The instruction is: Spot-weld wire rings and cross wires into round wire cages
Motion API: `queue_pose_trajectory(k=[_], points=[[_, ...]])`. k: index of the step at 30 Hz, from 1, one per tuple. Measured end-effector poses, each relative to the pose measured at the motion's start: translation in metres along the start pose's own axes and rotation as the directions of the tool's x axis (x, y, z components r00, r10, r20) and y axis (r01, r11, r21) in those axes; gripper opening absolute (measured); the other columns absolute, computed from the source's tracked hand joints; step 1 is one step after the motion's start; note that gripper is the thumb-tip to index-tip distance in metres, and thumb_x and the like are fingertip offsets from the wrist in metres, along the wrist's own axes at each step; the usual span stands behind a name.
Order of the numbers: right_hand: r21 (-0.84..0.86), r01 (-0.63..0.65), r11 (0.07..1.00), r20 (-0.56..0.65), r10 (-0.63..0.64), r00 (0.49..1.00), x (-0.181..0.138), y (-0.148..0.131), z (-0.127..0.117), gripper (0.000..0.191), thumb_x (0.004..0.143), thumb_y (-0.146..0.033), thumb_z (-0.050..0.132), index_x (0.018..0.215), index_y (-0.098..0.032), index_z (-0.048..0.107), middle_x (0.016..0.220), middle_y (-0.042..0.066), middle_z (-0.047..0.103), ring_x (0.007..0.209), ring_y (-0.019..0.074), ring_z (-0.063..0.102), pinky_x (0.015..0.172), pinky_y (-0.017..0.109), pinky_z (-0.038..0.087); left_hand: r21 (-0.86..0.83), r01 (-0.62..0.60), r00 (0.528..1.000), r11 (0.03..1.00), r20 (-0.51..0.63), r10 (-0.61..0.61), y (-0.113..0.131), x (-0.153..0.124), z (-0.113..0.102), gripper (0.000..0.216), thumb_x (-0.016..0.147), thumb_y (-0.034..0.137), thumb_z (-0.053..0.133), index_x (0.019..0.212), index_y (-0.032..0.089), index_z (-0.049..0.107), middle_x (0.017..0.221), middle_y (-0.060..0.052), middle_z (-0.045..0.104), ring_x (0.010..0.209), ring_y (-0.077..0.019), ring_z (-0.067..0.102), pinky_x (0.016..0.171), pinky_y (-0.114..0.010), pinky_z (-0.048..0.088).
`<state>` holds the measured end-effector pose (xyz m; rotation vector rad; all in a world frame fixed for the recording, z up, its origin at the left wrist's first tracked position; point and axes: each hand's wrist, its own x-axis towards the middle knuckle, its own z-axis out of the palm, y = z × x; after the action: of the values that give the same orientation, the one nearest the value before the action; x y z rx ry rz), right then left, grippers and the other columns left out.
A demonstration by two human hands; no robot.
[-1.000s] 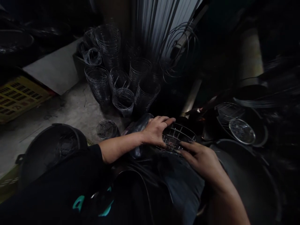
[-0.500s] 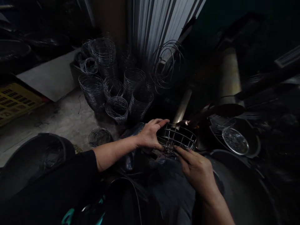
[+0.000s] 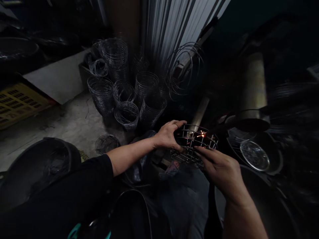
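A round wire basket (image 3: 196, 142) of thin metal rods sits between my two hands. My left hand (image 3: 169, 136) grips its left side, thumb low and fingers along the top ring. My right hand (image 3: 221, 166) holds the near lower right edge, its fingers closed on the wires. A pale metal bar (image 3: 200, 113) reaches down into the basket's far side. Orange sparks (image 3: 202, 134) glow where a dark electrode arm (image 3: 224, 126) meets the far rim. The exact contact there is too dark to make out.
Several stacks of wire rings (image 3: 152, 106) stand on the floor ahead to the left. A black tub (image 3: 42, 169) is at my left. At the right, a dark basin (image 3: 276, 159) holds a shiny round piece. A thick cylinder (image 3: 254, 89) hangs above it. A yellow crate (image 3: 20, 103) lies far left.
Sparks have appeared on the basket's far rim. Both hands and the basket sit slightly further right in view, and the basket looks turned a little. The whole view has also shifted.
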<state>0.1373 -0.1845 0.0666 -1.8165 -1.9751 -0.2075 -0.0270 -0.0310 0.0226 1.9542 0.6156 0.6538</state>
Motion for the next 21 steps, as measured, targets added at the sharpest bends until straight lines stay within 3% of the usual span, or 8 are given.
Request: queue_pose_trajectory(k=[8, 13, 15, 18, 21], points=[[0.055, -0.139, 0.989, -0.016, 0.14, 0.99, 0.016, 0.01, 0.005, 0.028, 0.09, -0.036, 0.053, 0.096, -0.023, 0.077, 0.085, 0.005, 0.075, 0.072, 0.0187, 0.071, 0.063, 0.027, 0.054, 0.015, 0.049, 0.999, 0.999, -0.004, -0.049, 0.003, 0.016, -0.004, 0.111, 0.039, 0.034, 0.089, 0.139, 0.014, 0.046, 0.131, -0.013, 0.051, 0.121, -0.0321, 0.052, 0.105, -0.043, 0.045], [0.215, -0.307, 0.927, 0.023, 0.309, 0.951, 0.02, 0.013, 0.005, 0.027, 0.084, -0.041, 0.06, 0.097, -0.025, 0.077, 0.089, 0.005, 0.075, 0.078, 0.0203, 0.071, 0.068, 0.028, 0.054, -0.014, 0.065, 0.998, 0.998, 0.007, -0.065, 0.0, 0.025, -0.004, 0.112, 0.038, 0.035, 0.09, 0.139, 0.013, 0.046, 0.132, -0.014, 0.052, 0.119, -0.0311, 0.054, 0.103, -0.043, 0.046], [0.315, -0.409, 0.856, -0.018, 0.437, 0.899, 0.013, 0.009, 0.002, 0.029, 0.083, -0.041, 0.064, 0.102, -0.024, 0.076, 0.092, 0.005, 0.075, 0.081, 0.0213, 0.07, 0.073, 0.031, 0.054, -0.014, 0.066, 0.998, 0.998, 0.006, -0.066, -0.002, 0.028, -0.003, 0.114, 0.037, 0.037, 0.09, 0.139, 0.013, 0.046, 0.133, -0.014, 0.051, 0.121, -0.0312, 0.053, 0.104, -0.042, 0.045], [0.534, -0.499, 0.682, -0.072, 0.625, 0.777, -0.001, -0.001, -0.003, 0.035, 0.079, -0.041, 0.072, 0.108, -0.022, 0.074, 0.089, 0.005, 0.074, 0.079, 0.0203, 0.069, 0.077, 0.033, 0.055, -0.016, 0.078, 0.997, 0.997, -0.023, -0.079, -0.006, 0.037, -0.001, 0.116, 0.035, 0.043, 0.091, 0.139, 0.015, 0.047, 0.133, -0.013, 0.05, 0.121, -0.031, 0.052, 0.105, -0.042, 0.044], [0.693, -0.515, 0.504, 0.025, 0.697, 0.716, -0.015, -0.01, -0.002, 0.038, 0.074, -0.038, 0.077, 0.107, -0.019, 0.074, 0.072, 0.003, 0.071, 0.063, 0.0164, 0.065, 0.07, 0.031, 0.056, -0.012, 0.093, 0.995, 0.996, -0.034, -0.093, -0.01, 0.047, -0.002, 0.12, 0.034, 0.049, 0.091, 0.139, 0.015, 0.046, 0.133, -0.014, 0.051, 0.121, -0.0318, 0.052, 0.105, -0.043, 0.044]])
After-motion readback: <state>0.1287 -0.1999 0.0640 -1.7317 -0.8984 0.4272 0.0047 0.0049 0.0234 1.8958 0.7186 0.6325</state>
